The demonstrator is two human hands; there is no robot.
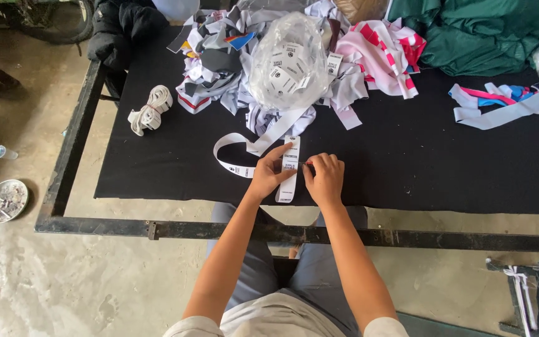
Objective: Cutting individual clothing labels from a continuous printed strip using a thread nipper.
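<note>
Both forearms extended forward over the table edge (219, 229). The left hand (268, 175) lay with fingers spread, pressing a white label strip (289, 171) flat on the black cloth. The right hand (325, 178), touching the strip's right side, pinched a small red item (307, 163). Beyond the hands sat a clear bag of labels (289, 62).

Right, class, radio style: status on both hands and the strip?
Left hand pressing white label strip flat on black table. Right hand pinching something small and red at strip's edge. Nothing in the way.
</note>
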